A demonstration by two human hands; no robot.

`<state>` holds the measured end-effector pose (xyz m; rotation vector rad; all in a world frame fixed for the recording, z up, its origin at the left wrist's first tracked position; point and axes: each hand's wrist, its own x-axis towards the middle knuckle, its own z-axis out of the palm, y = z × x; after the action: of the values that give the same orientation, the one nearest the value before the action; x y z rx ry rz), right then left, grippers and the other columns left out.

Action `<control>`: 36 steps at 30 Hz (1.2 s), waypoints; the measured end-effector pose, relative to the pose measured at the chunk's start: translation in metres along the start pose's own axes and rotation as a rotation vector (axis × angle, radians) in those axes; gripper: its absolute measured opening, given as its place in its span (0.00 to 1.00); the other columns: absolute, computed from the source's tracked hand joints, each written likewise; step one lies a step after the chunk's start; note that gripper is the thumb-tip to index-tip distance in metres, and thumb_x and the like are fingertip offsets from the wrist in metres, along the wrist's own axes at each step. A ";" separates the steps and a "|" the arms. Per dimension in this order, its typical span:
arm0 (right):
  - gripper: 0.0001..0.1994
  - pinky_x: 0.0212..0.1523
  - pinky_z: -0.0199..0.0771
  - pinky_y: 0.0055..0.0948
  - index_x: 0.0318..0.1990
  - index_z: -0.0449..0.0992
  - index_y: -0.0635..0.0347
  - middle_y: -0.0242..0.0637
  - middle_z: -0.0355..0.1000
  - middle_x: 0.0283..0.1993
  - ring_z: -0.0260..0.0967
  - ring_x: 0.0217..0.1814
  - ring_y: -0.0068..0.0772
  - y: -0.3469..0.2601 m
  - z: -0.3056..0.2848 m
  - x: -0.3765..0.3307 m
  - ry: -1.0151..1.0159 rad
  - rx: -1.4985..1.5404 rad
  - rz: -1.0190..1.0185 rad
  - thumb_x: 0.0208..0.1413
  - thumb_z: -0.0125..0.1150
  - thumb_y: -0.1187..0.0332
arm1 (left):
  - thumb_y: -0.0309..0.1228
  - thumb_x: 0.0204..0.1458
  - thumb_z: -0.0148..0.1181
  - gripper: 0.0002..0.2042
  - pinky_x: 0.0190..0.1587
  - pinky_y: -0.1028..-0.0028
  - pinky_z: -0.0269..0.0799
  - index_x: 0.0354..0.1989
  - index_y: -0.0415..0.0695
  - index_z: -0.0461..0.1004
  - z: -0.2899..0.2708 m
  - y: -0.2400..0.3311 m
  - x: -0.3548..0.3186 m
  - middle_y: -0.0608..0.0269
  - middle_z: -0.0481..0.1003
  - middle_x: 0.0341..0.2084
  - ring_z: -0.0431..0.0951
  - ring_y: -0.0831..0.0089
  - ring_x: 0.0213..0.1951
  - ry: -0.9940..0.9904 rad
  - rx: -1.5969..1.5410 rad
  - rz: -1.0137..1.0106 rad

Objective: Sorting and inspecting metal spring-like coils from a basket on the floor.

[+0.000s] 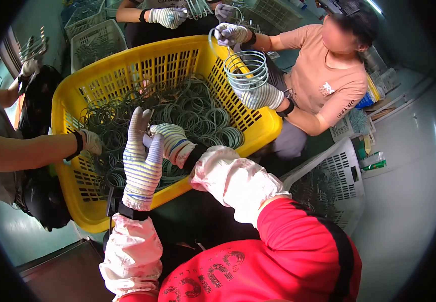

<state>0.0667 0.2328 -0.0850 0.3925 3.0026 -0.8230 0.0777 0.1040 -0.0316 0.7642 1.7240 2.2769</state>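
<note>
A big yellow slotted crate (102, 75) holds a tangled heap of thin grey-green wire rings (198, 113). My left hand (141, 163), in a striped knit glove, is raised over the crate's near side with its fingers spread. My right hand (172, 141), gloved the same way, sits just beside it over the rings, fingers curled on a ring or two; the grip is partly hidden behind my left hand.
A person across the crate threads a stack of rings (247, 68) on a gloved hand (261, 95). Another person's gloved hand (91, 142) reaches in from the left. More gloved hands (167, 16) work at the far side. White slotted baskets (329, 183) stand at right and behind.
</note>
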 end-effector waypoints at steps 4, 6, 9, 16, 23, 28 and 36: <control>0.24 0.41 0.76 0.45 0.36 0.80 0.62 0.50 0.79 0.36 0.77 0.41 0.54 -0.002 0.008 -0.001 0.017 -0.009 -0.021 0.57 0.54 0.47 | 0.19 0.57 0.54 0.31 0.53 0.79 0.66 0.71 0.41 0.55 0.002 0.012 -0.005 0.53 0.67 0.63 0.70 0.80 0.47 -0.022 0.065 -0.043; 0.26 0.42 0.76 0.45 0.37 0.80 0.63 0.51 0.79 0.37 0.77 0.42 0.54 0.002 0.006 -0.001 -0.049 -0.004 -0.019 0.58 0.52 0.45 | 0.19 0.57 0.54 0.31 0.50 0.81 0.68 0.71 0.40 0.56 0.001 0.008 -0.005 0.53 0.66 0.63 0.70 0.81 0.45 -0.037 0.136 0.008; 0.30 0.44 0.76 0.46 0.42 0.81 0.63 0.50 0.79 0.40 0.77 0.44 0.54 0.004 0.024 0.001 -0.079 0.017 -0.056 0.58 0.48 0.41 | 0.19 0.57 0.55 0.30 0.45 0.82 0.70 0.70 0.40 0.57 -0.002 0.014 -0.011 0.53 0.66 0.63 0.70 0.83 0.40 -0.044 0.173 0.002; 0.23 0.45 0.74 0.47 0.39 0.81 0.61 0.55 0.78 0.38 0.76 0.42 0.57 -0.008 0.000 0.001 -0.024 0.256 -0.043 0.61 0.47 0.50 | 0.20 0.59 0.53 0.34 0.69 0.67 0.51 0.74 0.45 0.47 -0.021 0.008 0.012 0.51 0.57 0.68 0.57 0.65 0.69 0.085 -0.143 0.055; 0.20 0.33 0.70 0.25 0.41 0.83 0.58 0.31 0.76 0.27 0.69 0.29 0.20 -0.003 -0.026 -0.002 -0.102 0.810 -0.133 0.64 0.49 0.52 | 0.25 0.64 0.48 0.23 0.65 0.72 0.60 0.67 0.39 0.60 -0.073 0.026 0.028 0.61 0.68 0.60 0.67 0.71 0.60 0.474 -0.178 0.287; 0.19 0.25 0.63 0.19 0.40 0.83 0.62 0.26 0.72 0.23 0.62 0.22 0.14 0.009 -0.024 -0.008 -0.201 0.918 -0.190 0.65 0.53 0.55 | 0.31 0.63 0.56 0.19 0.49 0.80 0.68 0.61 0.40 0.69 -0.066 0.019 0.032 0.67 0.74 0.45 0.71 0.79 0.44 0.426 -0.355 -0.142; 0.15 0.29 0.67 0.18 0.41 0.84 0.59 0.24 0.74 0.26 0.67 0.25 0.14 -0.026 -0.033 -0.022 -0.378 0.942 -0.126 0.62 0.58 0.57 | 0.36 0.61 0.61 0.12 0.33 0.82 0.69 0.37 0.37 0.79 -0.067 0.021 0.032 0.69 0.77 0.25 0.72 0.83 0.26 0.359 -0.071 -0.169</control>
<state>0.0835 0.2226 -0.0422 0.0142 2.1348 -2.0157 0.0199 0.0556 -0.0157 0.1924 1.7552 2.4510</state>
